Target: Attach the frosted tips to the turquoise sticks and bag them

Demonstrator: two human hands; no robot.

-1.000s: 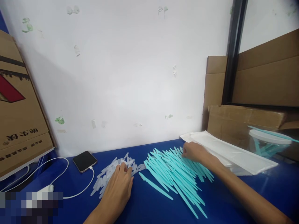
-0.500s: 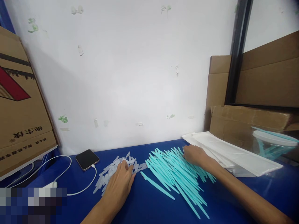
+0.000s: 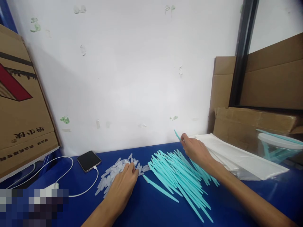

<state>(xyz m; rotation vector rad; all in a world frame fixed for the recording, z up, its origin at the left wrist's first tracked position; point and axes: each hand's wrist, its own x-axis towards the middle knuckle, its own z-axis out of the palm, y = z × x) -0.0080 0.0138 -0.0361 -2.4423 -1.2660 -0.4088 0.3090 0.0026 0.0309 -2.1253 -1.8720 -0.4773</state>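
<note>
Right hand: thumb and fingers pinched on one teal stick, over the surface near its back edge. Change: half a second earlier this hand was down at the teal pile; now it is higher, with a single stick parted from the rest.

Held stick: visible end points back and leftward, to the wall; long axis slants from back left to front right; remainder hidden by the hand.

Left hand: fingers bunched at the translucent pieces, left of the pile; whether gripping any, cannot tell.
</note>
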